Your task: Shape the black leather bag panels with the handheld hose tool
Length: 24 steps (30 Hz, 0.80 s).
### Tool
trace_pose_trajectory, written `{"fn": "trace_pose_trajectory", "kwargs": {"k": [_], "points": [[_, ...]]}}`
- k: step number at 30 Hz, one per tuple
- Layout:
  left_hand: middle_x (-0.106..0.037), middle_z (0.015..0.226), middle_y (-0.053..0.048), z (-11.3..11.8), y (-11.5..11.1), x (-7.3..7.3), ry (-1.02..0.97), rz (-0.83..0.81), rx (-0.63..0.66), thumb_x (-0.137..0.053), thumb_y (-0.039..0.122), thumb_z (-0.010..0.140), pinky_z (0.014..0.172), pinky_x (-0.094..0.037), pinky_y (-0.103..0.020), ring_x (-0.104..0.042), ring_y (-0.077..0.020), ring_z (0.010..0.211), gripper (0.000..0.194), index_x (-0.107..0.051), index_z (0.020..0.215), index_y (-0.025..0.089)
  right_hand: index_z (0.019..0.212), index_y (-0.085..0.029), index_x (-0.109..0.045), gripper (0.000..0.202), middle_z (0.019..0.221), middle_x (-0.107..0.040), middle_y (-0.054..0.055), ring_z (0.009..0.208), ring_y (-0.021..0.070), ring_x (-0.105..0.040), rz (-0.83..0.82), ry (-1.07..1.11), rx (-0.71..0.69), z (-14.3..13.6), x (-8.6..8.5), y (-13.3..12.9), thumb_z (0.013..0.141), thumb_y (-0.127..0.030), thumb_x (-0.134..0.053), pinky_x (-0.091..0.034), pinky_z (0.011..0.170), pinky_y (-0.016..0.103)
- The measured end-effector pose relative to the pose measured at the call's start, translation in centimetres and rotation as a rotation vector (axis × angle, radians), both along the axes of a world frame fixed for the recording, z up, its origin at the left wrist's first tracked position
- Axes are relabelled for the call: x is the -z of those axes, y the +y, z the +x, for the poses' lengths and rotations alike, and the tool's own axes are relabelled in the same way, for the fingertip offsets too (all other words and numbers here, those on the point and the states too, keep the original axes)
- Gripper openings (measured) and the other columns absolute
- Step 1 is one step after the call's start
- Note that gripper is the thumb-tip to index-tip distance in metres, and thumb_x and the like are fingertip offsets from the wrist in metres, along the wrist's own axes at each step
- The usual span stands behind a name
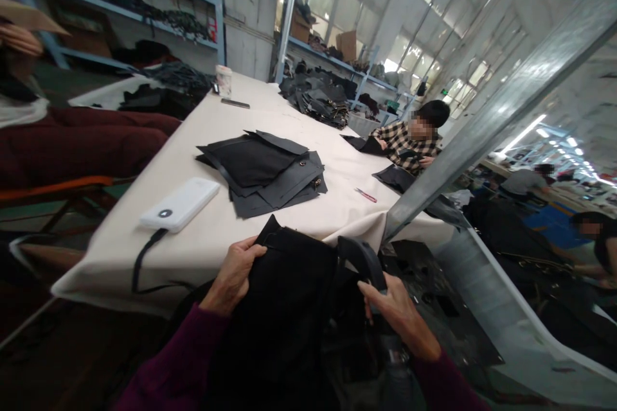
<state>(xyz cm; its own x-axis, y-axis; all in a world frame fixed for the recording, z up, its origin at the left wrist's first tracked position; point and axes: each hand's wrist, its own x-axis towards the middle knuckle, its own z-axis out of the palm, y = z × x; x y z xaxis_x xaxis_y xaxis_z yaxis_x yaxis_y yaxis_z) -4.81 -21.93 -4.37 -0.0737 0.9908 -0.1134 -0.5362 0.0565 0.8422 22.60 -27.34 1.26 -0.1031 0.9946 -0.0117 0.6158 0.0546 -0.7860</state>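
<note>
Unfinished-looking pc. [289,289] is held by L hand [236,273]; grip of R hand [401,313] can't be told; sheets [260,164] (done?) are stacked on bench [258,117].

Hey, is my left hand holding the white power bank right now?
No, your left hand grips the edge of the black fabric, while the white power bank lies on the table.

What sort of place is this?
Likely a sewing or bag-making workshop: flat black pieces with metal fittings lie stacked on a cream-covered table, blue metal shelves hold heaped dark material, and a person in a checked shirt sits nearby.
</note>
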Motion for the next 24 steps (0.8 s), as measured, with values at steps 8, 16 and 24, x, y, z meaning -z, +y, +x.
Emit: {"fn": "trace_pose_trajectory", "kwargs": {"k": [8, 16, 24], "points": [[-0.068, 0.082, -0.008, -0.9, -1.0, 0.5, -0.021, 0.077, 0.162, -0.069, 0.025, 0.066, 0.064, -0.048, -0.025, -0.061, -0.0163, 0.066, 0.039, -0.064, 0.102, 0.011, 0.07, -0.017, -0.048, 0.02, 0.051, -0.053, -0.004, 0.047, 0.0126, -0.053, -0.006, -0.063, -0.215, -2.6, -2.4, -1.5, 0.083, -0.032, -0.052, -0.041, 0.048, 0.021], [-0.066, 0.088, -0.009, -1.0, -2.8, -0.6, 0.064, 0.208, 0.33, -0.058, 0.024, 0.077, 0.066, -0.047, -0.027, -0.061, -0.0188, 0.072, 0.038, -0.059, 0.113, 0.014, 0.079, -0.016, -0.049, 0.015, 0.062, -0.052, -0.004, 0.047, 0.0114, -0.052, -0.044, -0.034, -0.338, -7.8, -3.0, -0.7, 0.079, -0.029, -0.055, -0.043, 0.048, 0.022], [-0.063, 0.07, -0.006, -0.6, -1.7, -0.9, 0.116, 0.161, 0.251, -0.065, 0.035, 0.072, 0.051, -0.04, -0.022, -0.056, -0.0148, 0.056, 0.028, -0.065, 0.084, 0.01, 0.075, -0.017, -0.049, 0.023, 0.051, -0.053, -0.004, 0.046, 0.013, -0.052, 0.055, 0.002, -0.284, -5.6, -4.3, 0.2, 0.086, -0.037, -0.049, -0.041, 0.047, 0.022]]}}
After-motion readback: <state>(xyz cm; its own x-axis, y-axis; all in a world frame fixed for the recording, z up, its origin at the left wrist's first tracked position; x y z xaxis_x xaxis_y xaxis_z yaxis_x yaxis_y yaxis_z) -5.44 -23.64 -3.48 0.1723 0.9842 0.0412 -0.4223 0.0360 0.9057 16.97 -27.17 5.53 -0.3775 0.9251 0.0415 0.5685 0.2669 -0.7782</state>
